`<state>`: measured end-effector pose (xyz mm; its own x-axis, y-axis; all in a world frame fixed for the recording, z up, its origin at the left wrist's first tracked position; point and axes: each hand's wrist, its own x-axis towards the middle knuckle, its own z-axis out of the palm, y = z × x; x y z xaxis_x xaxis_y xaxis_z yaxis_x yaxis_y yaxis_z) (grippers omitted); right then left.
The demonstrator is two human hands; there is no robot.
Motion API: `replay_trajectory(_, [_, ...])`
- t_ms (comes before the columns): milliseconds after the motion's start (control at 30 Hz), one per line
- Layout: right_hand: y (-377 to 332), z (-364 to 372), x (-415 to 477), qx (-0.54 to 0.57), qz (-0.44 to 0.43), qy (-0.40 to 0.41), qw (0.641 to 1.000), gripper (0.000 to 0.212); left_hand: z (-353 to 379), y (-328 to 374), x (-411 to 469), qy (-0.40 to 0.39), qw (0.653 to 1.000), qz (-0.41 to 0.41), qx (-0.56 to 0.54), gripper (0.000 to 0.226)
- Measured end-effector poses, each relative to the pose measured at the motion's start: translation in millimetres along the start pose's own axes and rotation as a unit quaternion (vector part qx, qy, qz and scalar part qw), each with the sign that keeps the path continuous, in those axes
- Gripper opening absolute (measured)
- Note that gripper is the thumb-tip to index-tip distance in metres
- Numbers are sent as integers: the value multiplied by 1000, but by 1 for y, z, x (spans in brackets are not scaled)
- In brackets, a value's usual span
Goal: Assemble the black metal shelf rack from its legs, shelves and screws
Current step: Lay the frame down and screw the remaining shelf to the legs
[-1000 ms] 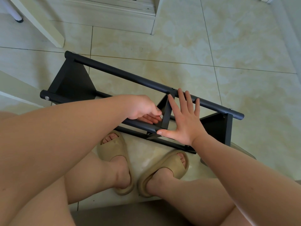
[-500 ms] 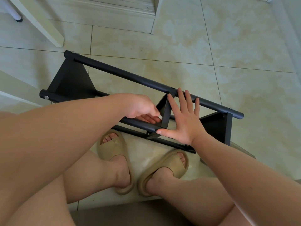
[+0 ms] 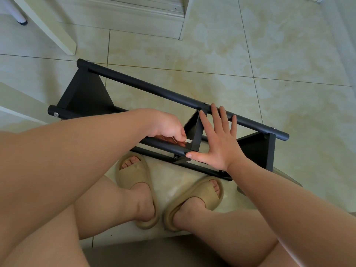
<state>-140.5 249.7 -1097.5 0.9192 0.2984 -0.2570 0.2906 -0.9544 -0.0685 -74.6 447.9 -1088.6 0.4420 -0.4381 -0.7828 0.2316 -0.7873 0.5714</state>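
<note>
The black rack (image 3: pixel 154 89) lies on its side on the tiled floor (image 3: pixel 269 54), just beyond the feet (image 3: pixel 133 170). The left hand (image 3: pixel 167 126), fingers curled, pinches a small pale piece (image 3: pixel 188 141) beside the middle shelf (image 3: pixel 196 135); the right hand (image 3: pixel 217 143) presses flat on that shelf's other face, fingers straight. Open tile spreads past the rack's far and right edges.

The rack (image 3: pixel 154 90) lies on the floor (image 3: pixel 269 54) across mid-frame. My left hand (image 3: pixel 167 128) is left of its middle shelf (image 3: pixel 196 132), my right hand (image 3: pixel 219 143) right of it, and my slippers (image 3: pixel 134 170) below.
</note>
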Motion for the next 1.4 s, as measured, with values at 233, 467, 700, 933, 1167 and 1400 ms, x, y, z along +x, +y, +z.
replay_trajectory(233, [1,1,1,-1,-1,0,1000,123,1,1,0,-16,996,10,91,24])
replay_trajectory(467, [1,-1,0,6,-2,-15,1000,124,-2,14,-11,19,990,10,141,23])
replay_trajectory(700, [27,-52,23,94,13,-95,991,92,-57,61,-40,109,963,31,244,25])
replay_trajectory(933, [52,-69,46,107,88,-135,981,46,-73,73,-11,274,924,41,263,25])
replay_trajectory(1167, [63,-59,69,163,99,-184,964,26,-81,60,27,171,957,-41,233,20])
replay_trajectory(1400, [66,-60,80,159,89,-121,976,23,-89,60,35,213,959,-14,187,20])
